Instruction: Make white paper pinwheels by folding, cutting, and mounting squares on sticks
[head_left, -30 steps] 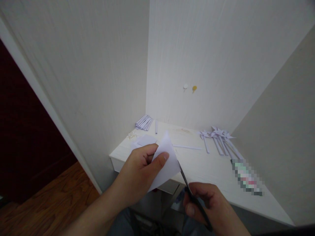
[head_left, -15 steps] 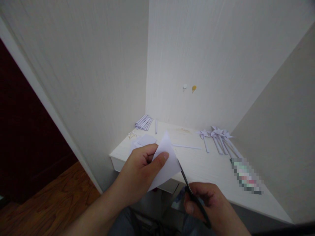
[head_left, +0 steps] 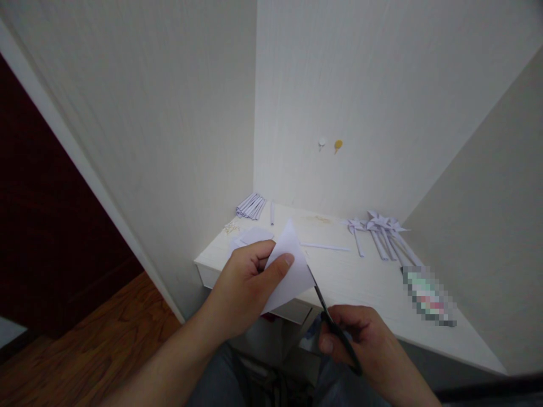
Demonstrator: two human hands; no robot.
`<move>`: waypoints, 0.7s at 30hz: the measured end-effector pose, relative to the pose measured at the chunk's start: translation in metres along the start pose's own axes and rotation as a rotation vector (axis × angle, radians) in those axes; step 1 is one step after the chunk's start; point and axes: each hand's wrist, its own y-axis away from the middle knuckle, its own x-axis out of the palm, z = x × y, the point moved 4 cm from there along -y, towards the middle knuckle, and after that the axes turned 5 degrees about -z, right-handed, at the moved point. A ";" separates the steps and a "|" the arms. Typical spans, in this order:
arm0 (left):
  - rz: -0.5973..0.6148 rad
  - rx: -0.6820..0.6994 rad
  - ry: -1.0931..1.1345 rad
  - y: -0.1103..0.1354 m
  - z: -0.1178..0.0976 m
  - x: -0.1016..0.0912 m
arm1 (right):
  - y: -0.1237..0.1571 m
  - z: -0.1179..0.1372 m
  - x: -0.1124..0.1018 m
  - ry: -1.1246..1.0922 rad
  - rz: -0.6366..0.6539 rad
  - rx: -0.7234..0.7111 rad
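My left hand [head_left: 254,277] grips a white sheet of paper [head_left: 292,277], thumb on the front and fingers behind it. The paper is held up above the front edge of the white desk [head_left: 377,294]. In my right hand [head_left: 360,339] is a pair of black-handled scissors [head_left: 335,325]. Their dark blades point up and to the left and meet the paper's right edge; whether they are apart or together I cannot make out. Behind my left hand lie more white paper sheets [head_left: 257,234], partly hidden by it.
Rolled paper sticks [head_left: 251,206] lie in a pile at the back left, near small scattered bits [head_left: 231,227]. One long stick [head_left: 326,247] lies mid-desk. Several paper pinwheels [head_left: 384,226] rest at the back right, above a blurred-out object [head_left: 428,297]. Walls close in the desk.
The view has shifted slightly, so the desk things sit a little higher and further right. Both hands keep their hold, with the scissors still at the paper's right edge.
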 end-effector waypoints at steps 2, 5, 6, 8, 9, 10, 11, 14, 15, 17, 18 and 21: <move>0.003 -0.003 0.003 0.000 0.002 0.000 | -0.001 -0.001 0.000 0.001 -0.004 -0.007; -0.002 -0.004 0.002 -0.001 0.005 -0.001 | -0.002 -0.002 0.002 -0.023 0.010 0.004; -0.004 0.000 0.002 -0.001 0.006 -0.001 | -0.002 -0.002 0.003 -0.034 0.013 0.013; -0.006 0.005 0.008 -0.002 0.008 0.000 | -0.003 -0.002 0.004 -0.049 0.013 0.038; -0.007 0.004 0.013 -0.003 0.010 0.000 | -0.004 -0.002 0.004 -0.056 0.009 0.051; -0.006 0.000 0.018 -0.003 0.011 0.000 | -0.004 -0.001 0.005 -0.060 0.006 0.064; -0.005 -0.003 0.024 -0.003 0.012 0.000 | -0.004 -0.001 0.005 -0.058 0.006 0.075; -0.014 0.013 0.027 -0.003 0.014 -0.001 | -0.004 0.000 0.006 -0.043 0.007 0.084; -0.016 0.024 0.025 -0.004 0.014 -0.002 | -0.004 0.000 0.007 -0.042 0.011 0.082; -0.014 0.037 0.023 -0.004 0.015 -0.002 | -0.004 0.000 0.008 -0.052 0.025 0.074; -0.009 0.039 0.023 -0.004 0.015 -0.003 | -0.005 0.000 0.009 -0.059 0.030 0.069; 0.002 0.035 0.020 -0.004 0.019 -0.003 | -0.006 -0.002 0.010 -0.058 0.032 0.057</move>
